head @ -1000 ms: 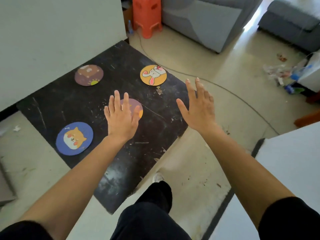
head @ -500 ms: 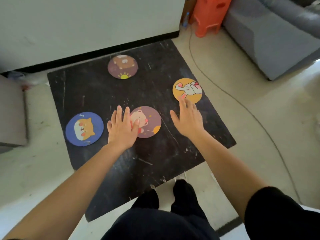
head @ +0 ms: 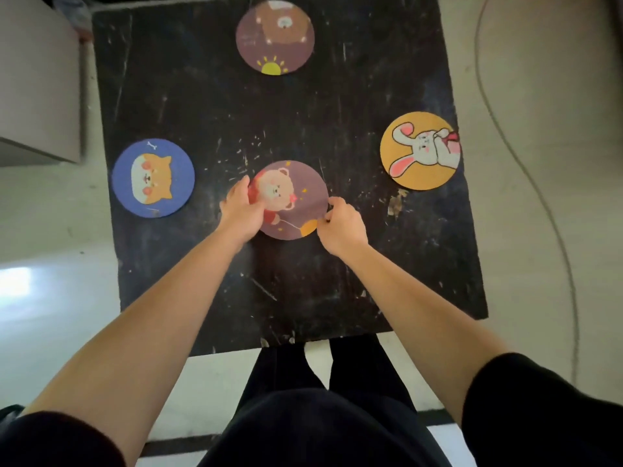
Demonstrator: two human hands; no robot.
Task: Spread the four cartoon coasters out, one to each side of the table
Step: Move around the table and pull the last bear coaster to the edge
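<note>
Four round cartoon coasters lie on a scratched black square table (head: 303, 291). A mauve bear-with-balloon coaster (head: 293, 197) sits near the middle. My left hand (head: 241, 208) grips its left edge, fingers curled over it. My right hand (head: 342, 225) pinches its right edge. A blue dog coaster (head: 153, 178) rests by the left side. An orange rabbit coaster (head: 419, 150) lies at the right side, touching the edge. A mauve coaster with a brown bear and a sun (head: 274, 37) sits by the far side.
A grey cabinet (head: 37, 79) stands left of the table. A thin cable (head: 539, 197) snakes over the pale floor to the right. My dark-trousered legs (head: 320, 399) stand at the table's near edge.
The view has swung to look straight down on the table. Both hands, flat and open before, have closed on the edges of the bear-with-balloon coaster.
</note>
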